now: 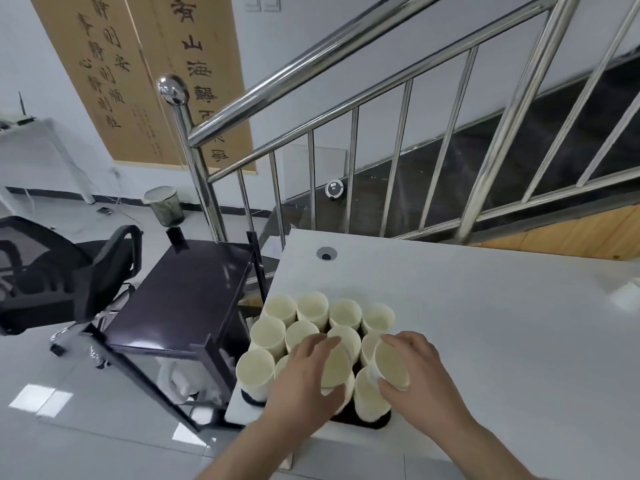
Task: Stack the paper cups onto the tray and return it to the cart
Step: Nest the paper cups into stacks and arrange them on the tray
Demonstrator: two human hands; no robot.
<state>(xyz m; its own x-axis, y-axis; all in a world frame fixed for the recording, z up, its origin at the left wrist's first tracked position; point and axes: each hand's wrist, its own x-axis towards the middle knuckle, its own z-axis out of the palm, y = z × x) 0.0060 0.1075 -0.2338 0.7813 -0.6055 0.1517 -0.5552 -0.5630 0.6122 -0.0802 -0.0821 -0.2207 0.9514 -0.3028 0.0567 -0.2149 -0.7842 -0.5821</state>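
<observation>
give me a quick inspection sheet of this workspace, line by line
surface: white table, with a round grommet hole near its far edge
job's things: paper cups standing open side up on a dark tray at the table's near left corner; black cart beside the table, its top shelf bare
clutter: nothing seen on the table beyond the tray
hands: left hand grips one cup; right hand grips another, tilted cup
cables: thin cables on the floor by the far wall
surroundings: steel stair railing, office chair, waste bin, calligraphy scrolls
</observation>
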